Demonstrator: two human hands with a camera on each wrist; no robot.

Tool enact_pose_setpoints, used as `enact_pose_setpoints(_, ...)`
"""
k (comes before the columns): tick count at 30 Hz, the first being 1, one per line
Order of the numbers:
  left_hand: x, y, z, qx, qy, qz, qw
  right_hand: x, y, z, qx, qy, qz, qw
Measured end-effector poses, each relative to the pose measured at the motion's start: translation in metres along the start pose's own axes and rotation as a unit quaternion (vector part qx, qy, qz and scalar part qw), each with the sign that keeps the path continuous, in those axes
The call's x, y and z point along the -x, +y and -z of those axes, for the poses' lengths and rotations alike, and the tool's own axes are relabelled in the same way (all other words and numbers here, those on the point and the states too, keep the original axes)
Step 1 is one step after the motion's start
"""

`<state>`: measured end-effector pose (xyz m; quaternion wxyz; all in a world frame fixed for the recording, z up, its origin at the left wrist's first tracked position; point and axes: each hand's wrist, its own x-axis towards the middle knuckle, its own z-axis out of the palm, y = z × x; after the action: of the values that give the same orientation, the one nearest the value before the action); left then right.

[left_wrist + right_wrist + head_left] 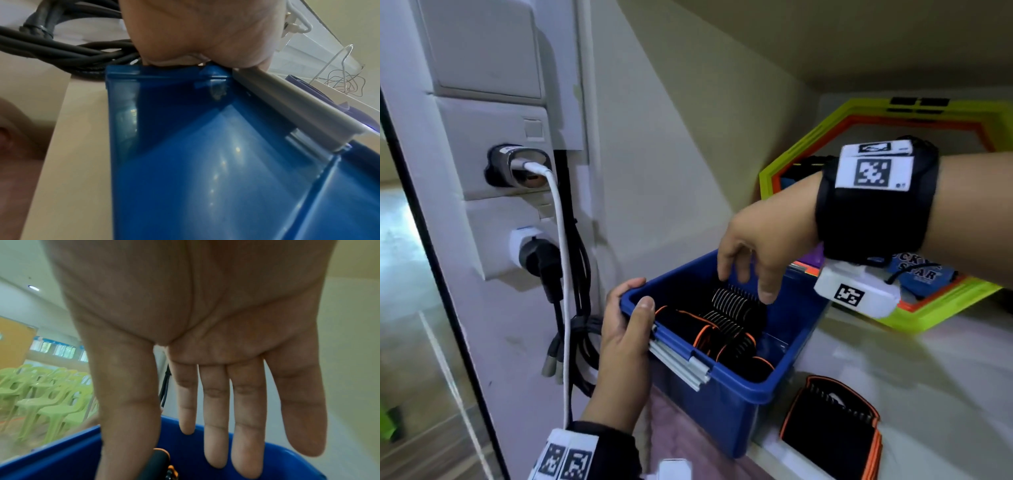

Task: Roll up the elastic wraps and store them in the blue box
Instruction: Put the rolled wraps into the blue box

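Note:
The blue box (729, 407) stands on the white shelf, with several rolled black wraps with orange edging (726, 329) inside. My left hand (625, 329) grips the box's near-left corner rim, thumb over the edge; the left wrist view shows the box's blue wall (205, 162) from close below the hand (201, 32). My right hand (750, 253) hovers over the box's far side with straight, spread fingers (216, 418) pointing down and holding nothing; a rolled wrap (158, 464) shows just under them. One flat, unrolled wrap (832, 425) lies on the shelf right of the box.
A lime and orange hexagonal frame (804, 147) leans at the back right, with a blue packet (921, 274) by it. Wall sockets with a white cable (561, 274) and black cables (582, 308) hang left of the box. A grey latch (681, 363) sits on the box's near side.

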<state>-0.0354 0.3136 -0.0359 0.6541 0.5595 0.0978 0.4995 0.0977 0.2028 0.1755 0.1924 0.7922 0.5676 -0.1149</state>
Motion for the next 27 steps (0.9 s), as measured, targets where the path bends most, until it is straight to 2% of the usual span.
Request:
enact_pose_setpoints(6, -0.005, -0.003, 0.001, 0.006, 0.001, -0.001, 1.000, 0.049, 0.054, -0.028, -0.086, 0.083, -0.060, 0.991)
enact_pose_setpoints(8, -0.004, -0.004, 0.001, 0.007, 0.001, -0.004, 1.000, 0.063, 0.066, -0.046, -0.094, 0.060, -0.090, 0.990)
enact_pose_setpoints(10, -0.005, -0.004, 0.001, 0.007, 0.004, -0.007, 1.000, 0.071, 0.072, -0.070, -0.100, 0.000, -0.105, 0.989)
enact_pose_setpoints(12, -0.005, -0.005, 0.000, 0.012, 0.012, -0.006, 1.000, 0.073, 0.066, -0.098, -0.133, -0.060, -0.106, 0.984)
enact_pose_setpoints(14, -0.006, -0.006, 0.000, 0.014, 0.016, -0.002, 1.000, 0.071, 0.056, -0.127, -0.136, -0.078, -0.116, 0.981)
enact_pose_setpoints(16, -0.006, -0.006, 0.000, 0.010, 0.014, 0.002, 1.000, 0.066, 0.048, -0.153, -0.129, -0.069, -0.127, 0.981)
enact_pose_setpoints(19, -0.006, -0.006, 0.001, 0.007, 0.011, 0.001, 1.000, 0.062, 0.036, -0.174, -0.206, -0.042, -0.113, 0.971)
enact_pose_setpoints(23, -0.006, -0.007, 0.002, 0.008, 0.012, 0.002, 1.000, 0.065, 0.026, -0.180, -0.308, -0.010, -0.086, 0.947)
enact_pose_setpoints(27, -0.006, -0.006, 0.002, 0.009, 0.011, 0.011, 1.000, 0.061, 0.022, -0.187, -0.352, -0.001, -0.092, 0.931)
